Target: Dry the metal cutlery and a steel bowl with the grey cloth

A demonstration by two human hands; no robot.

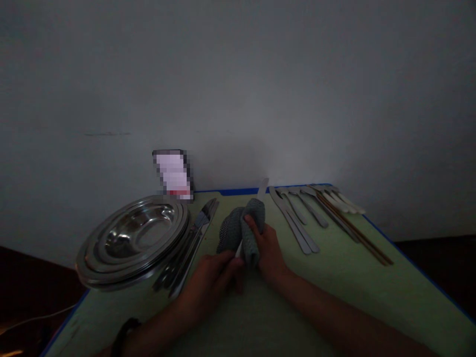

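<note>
While the head camera is looking down across a pale green table [327,307], two bare hands are meeting near its middle around a table knife [263,188]. The left hand [217,272] is pinching the knife by its near end; the right hand [270,247] is clasping a grey cloth [231,229] folded about the knife's middle, thumb on top. Beyond the cloth the blade is jutting out, its long axis running away from the person toward the wall [238,99] and leaning slightly right. Of the two, the right hand is sitting nearer the blade, which is lying ahead of the left hand and to its right. Just right of the tip, two knives [293,225] are lying side by side, slanting the opposite way. Chopsticks [353,225] are resting farther right. On the other side, a cutlery bundle [195,238] is lying between the left hand and stacked metal dishes [137,240]. Because the cloth is hiding the knife's middle, how firmly it is pressing there cannot be told.
</note>
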